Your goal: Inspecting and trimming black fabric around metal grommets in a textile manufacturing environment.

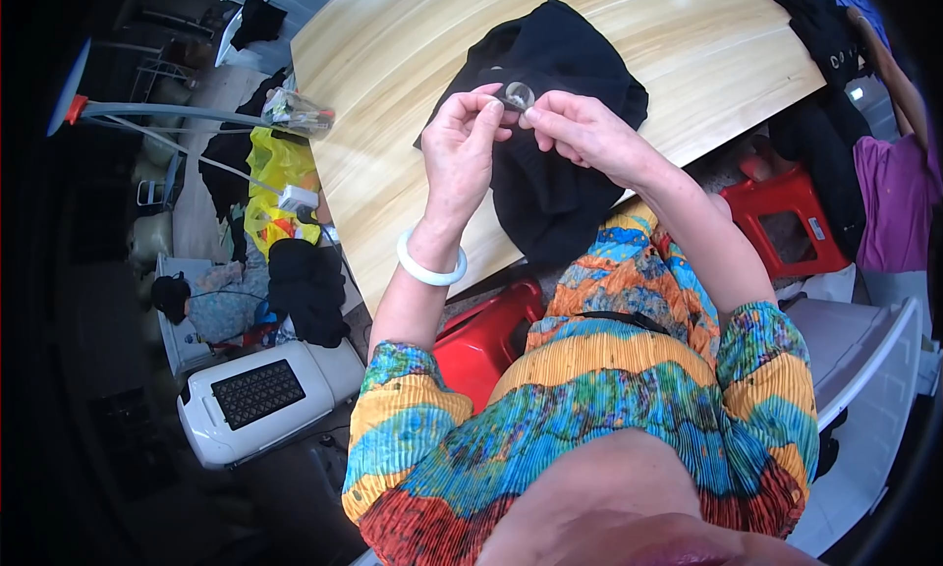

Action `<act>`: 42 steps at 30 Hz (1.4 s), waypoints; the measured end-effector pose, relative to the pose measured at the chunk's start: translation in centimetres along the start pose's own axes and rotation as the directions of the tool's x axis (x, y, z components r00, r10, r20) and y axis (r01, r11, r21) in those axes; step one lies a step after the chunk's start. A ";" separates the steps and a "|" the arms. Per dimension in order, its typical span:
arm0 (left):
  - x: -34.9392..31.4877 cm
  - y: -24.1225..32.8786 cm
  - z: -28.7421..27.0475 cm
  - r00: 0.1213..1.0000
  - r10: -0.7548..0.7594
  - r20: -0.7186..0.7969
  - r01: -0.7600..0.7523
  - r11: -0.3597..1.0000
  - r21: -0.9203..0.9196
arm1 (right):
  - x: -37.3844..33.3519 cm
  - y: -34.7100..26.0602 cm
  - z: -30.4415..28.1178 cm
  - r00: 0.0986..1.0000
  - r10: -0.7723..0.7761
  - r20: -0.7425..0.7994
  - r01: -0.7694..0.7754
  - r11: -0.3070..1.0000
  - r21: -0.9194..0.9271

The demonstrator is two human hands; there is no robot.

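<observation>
A small round, shiny, see-through piece (520, 95) is pinched between my two hands above the table; its exact kind is too small to tell. My left hand (462, 143), with a pale bangle (432, 261) on its forearm, grips it from the left between thumb and fingers. From the right, my right hand (580, 129) has thumb and forefinger closed at its edge. Just below and behind both hands lies a crumpled black cloth garment (550, 188), spread over the table and hanging off the near edge.
The light wood table (373, 173) runs in front of me. Red stools (791, 212) stand at its near and right sides. At the left are a yellow plastic bag (273, 173), a cable and a white box-shaped appliance (265, 399). Another person's arm (894, 70) shows at the far right.
</observation>
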State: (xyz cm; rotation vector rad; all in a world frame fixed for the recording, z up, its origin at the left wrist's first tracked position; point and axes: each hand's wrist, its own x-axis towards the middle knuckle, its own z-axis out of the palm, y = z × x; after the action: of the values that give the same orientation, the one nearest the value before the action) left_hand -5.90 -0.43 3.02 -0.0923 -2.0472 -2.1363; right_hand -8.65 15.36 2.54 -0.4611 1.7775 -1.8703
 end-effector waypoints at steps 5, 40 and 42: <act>0.1 -0.2 0.2 1.000 0.020 0.014 -0.021 1.000 0.020 | 0.4 0.4 -0.7 1.000 -0.006 -0.015 0.009 0.978 0.208; -8.8 -5.6 -15.3 0.846 -0.430 -0.317 0.532 0.730 0.429 | 0.9 4.6 -0.7 0.922 -0.233 -0.310 0.224 0.972 -0.066; -10.2 -6.4 -15.2 0.975 0.217 0.035 -0.016 -0.087 0.996 | 1.0 4.7 -0.6 0.926 -0.221 -0.305 0.210 0.975 -0.069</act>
State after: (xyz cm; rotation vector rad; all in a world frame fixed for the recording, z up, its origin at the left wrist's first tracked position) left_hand 4.25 -14.46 -5.74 0.0985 -2.7496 0.0757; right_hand -9.22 15.22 -2.28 -0.4059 2.0358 -2.1662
